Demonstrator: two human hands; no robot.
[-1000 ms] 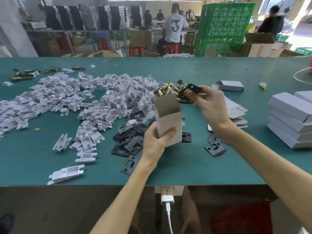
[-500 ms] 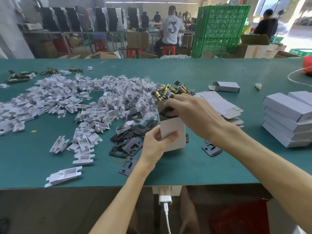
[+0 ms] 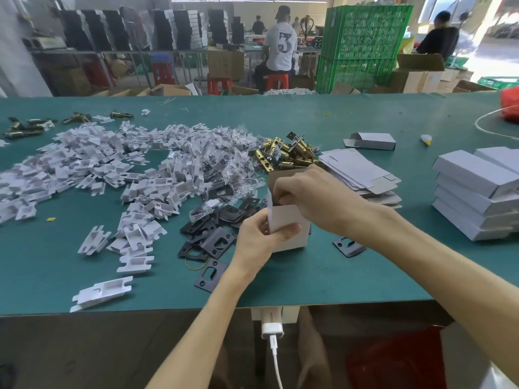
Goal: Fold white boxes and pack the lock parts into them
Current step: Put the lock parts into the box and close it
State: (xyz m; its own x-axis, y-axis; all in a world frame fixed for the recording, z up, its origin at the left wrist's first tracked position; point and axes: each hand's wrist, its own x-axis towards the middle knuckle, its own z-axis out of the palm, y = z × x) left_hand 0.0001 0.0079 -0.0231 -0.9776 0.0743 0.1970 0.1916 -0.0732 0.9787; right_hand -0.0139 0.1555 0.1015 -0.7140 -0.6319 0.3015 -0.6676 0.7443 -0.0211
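My left hand [image 3: 258, 240] grips a white box [image 3: 292, 237] that stands upright on the green table [image 3: 337, 279], its top open. My right hand [image 3: 317, 197] is over the open top with curled fingers reaching inside. The fingertips and anything they hold are hidden by the box. A heap of brass latch parts [image 3: 286, 154] lies just behind the box. Black strike plates [image 3: 213, 237] are scattered left of it, and one black plate [image 3: 349, 246] lies under my right forearm.
White plastic inserts [image 3: 112, 169] and small clear bags [image 3: 230, 164] cover the table's left half. Flat box blanks [image 3: 359, 169] lie behind my right hand, one folded box [image 3: 373, 141] farther back. Closed white boxes [image 3: 477, 192] are stacked at the right. People work at benches beyond.
My right hand carried a brass and black latch part from the heap down to the box's open top. The part is now out of sight. The left hand kept its hold on the box.
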